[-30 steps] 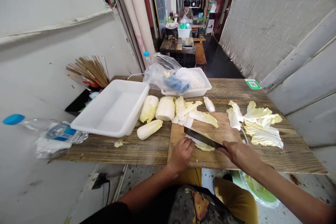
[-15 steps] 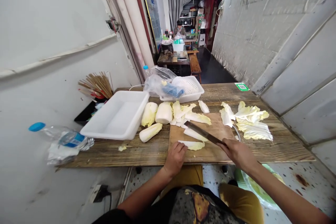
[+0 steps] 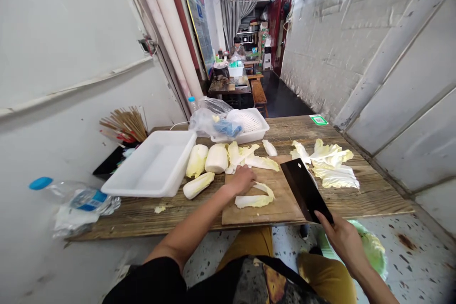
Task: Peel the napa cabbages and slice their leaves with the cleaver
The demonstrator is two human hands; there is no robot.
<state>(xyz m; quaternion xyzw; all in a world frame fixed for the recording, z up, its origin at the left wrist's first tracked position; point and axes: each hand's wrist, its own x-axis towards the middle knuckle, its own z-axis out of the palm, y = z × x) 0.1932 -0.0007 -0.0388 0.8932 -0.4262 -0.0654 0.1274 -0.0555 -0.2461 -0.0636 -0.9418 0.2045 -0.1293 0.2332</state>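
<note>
My right hand [image 3: 340, 237] grips the handle of a dark cleaver [image 3: 304, 189], whose flat blade is lifted over the right end of the wooden cutting board [image 3: 278, 204]. My left hand [image 3: 242, 180] reaches forward over the board, fingers curled on a white cabbage piece at its far left. Two cut cabbage strips [image 3: 253, 199] lie on the board just in front of that hand. Whole leaves [image 3: 249, 157] lie beyond the board, and trimmed cabbage cores [image 3: 206, 161] lie to its left.
A white rectangular tub [image 3: 153, 165] stands left of the cabbage. A white basket with plastic bags [image 3: 242, 126] sits behind. More leaves [image 3: 333, 168] are piled at the right. A water bottle [image 3: 76, 197] and skewers [image 3: 124, 126] are at the left. A person sits far down the corridor.
My right hand has pulled the cleaver back off the board and turned its blade flat. My left hand has left the cut strips and reached forward to another piece.
</note>
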